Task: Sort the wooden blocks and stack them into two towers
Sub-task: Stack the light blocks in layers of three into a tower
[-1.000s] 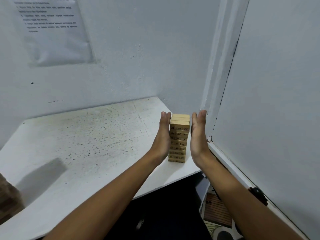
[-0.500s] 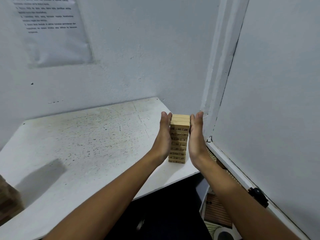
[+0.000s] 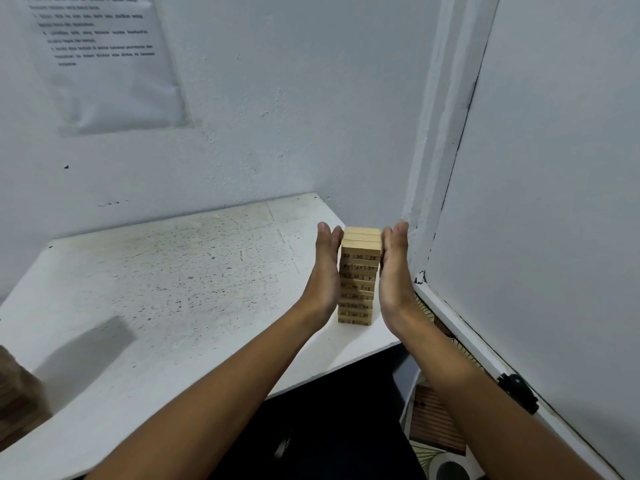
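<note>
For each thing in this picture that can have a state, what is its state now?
Light tower: upright on the table, rows slightly uneven.
Left hand: flat, straight fingers against the tower's left side.
Right hand: flat, straight fingers against its right side.
Dark tower: at the left edge, mostly cut off.
Table: white, speckled.
Paper: stuck on the wall.

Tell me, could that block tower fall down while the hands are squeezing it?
It might. The tower is tall and narrow, and some lower rows look slightly uneven, so an uneven push from the left hand or right hand could tip it. It also stands near the table edge and corner, so falling blocks could drop to the floor.
</note>
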Available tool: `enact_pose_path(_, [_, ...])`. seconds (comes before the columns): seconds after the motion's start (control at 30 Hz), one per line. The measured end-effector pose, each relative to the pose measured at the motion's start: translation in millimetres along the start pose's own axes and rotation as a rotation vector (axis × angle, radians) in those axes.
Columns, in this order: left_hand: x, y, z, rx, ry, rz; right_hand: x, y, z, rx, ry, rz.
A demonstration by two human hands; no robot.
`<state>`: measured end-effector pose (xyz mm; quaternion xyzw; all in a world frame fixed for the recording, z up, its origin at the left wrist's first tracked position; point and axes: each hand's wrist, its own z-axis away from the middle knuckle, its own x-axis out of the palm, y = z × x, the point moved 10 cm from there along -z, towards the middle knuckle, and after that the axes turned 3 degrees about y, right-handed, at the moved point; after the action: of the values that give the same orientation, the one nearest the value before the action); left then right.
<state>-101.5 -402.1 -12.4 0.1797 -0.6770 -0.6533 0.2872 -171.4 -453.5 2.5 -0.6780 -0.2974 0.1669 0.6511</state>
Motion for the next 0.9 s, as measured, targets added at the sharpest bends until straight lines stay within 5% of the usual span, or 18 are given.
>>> enact_pose_path(0.9, [6, -14, 3, 0.110, -0.070, 0.058, -4, 18, -8, 0.005, 0.012, -0.047])
